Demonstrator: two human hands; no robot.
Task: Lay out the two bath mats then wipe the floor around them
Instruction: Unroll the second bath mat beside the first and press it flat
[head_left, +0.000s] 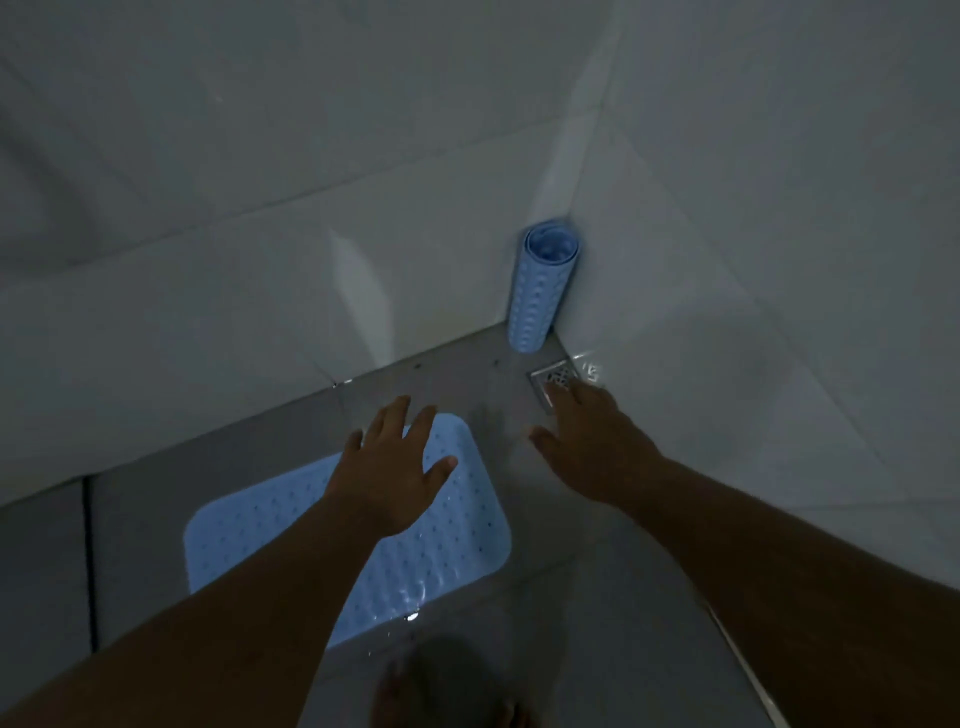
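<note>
One blue bath mat lies flat on the floor; the rolled mat stands in the corner at 12 o'clock. Left hand and right hand are both spread, empty.

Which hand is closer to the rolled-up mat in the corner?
Right. The right hand reaches over the floor drain just below the rolled mat; the left hand hovers over the flat mat, farther away.

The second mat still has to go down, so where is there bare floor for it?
Bare grey floor lies right of the flat blue perforated mat, running to the right wall and forward to the square metal drain. The corner is crowded: the rolled blue mat stands there, beside the drain. The strip between flat mat and back wall is narrow.
</note>
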